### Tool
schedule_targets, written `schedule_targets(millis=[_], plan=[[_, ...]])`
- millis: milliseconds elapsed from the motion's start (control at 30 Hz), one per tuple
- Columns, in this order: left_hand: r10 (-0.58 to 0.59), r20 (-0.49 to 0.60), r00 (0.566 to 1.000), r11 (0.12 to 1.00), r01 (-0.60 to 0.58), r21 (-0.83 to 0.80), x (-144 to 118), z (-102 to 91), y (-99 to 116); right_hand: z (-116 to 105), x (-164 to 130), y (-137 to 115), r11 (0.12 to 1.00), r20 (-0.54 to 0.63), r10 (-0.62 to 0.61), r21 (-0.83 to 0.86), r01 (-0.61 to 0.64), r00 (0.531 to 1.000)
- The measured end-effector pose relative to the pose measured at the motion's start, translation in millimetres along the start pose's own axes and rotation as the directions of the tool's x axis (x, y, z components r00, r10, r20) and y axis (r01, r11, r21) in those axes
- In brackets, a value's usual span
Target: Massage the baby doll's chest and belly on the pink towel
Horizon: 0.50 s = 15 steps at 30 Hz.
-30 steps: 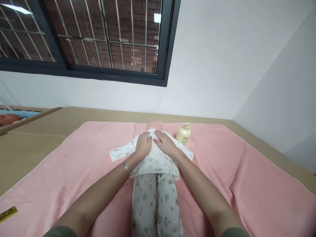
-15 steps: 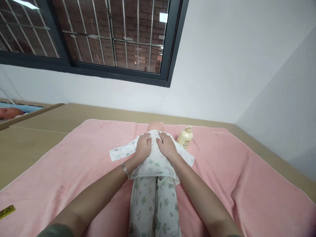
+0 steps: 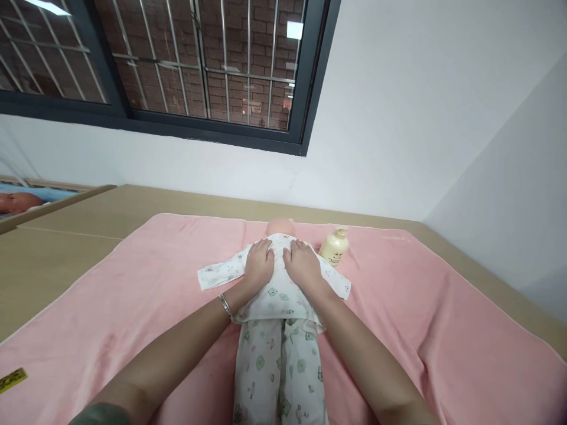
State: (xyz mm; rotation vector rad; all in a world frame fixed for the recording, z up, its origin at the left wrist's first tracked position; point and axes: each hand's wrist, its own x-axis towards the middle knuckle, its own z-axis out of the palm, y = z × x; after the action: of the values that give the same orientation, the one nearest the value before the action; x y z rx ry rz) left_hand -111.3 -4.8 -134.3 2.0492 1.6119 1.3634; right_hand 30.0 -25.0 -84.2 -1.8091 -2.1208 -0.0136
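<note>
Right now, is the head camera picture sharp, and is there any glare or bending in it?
Head view: sharp on both hands, left hand and right hand; soft, even light; ceiling lamps reflected in the window; wide-angle bending tilts the window frame.

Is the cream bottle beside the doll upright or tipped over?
Upright: the cream bottle stands on the pink towel, pump top uppermost.

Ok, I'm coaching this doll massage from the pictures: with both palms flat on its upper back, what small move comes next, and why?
Probably slide both palms apart toward the shoulders: the left hand and right hand lie flat, side by side, on the doll's white animal-print top, thumbs nearly meeting at the middle, with its sleeves spread on the pink towel.
</note>
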Motion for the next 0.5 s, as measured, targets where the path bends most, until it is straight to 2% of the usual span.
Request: schedule_targets(millis=[100,200,333,500], plan=[[0.016,0.01,1.0,0.999,-0.017,0.039,0,-0.9,-2,6,-10,-11,0.992,-0.045,-0.117,-0.049,0.114,0.992],[0.036,0.026,0.999,0.996,-0.038,0.08,-1,-2.0,-2,8,-7,-7,0.972,-0.046,-0.22,0.068,0.223,0.974],[0.059,0.046,0.997,0.985,-0.065,0.16,-7,-1.1,5,5,6,12,0.976,-0.024,-0.082,0.2,0.086,0.996],[0.112,0.114,0.987,0.96,-0.137,0.244,-8,-2.9,16,0,7,11,0.995,0.03,-0.011,0.095,0.008,0.999]])
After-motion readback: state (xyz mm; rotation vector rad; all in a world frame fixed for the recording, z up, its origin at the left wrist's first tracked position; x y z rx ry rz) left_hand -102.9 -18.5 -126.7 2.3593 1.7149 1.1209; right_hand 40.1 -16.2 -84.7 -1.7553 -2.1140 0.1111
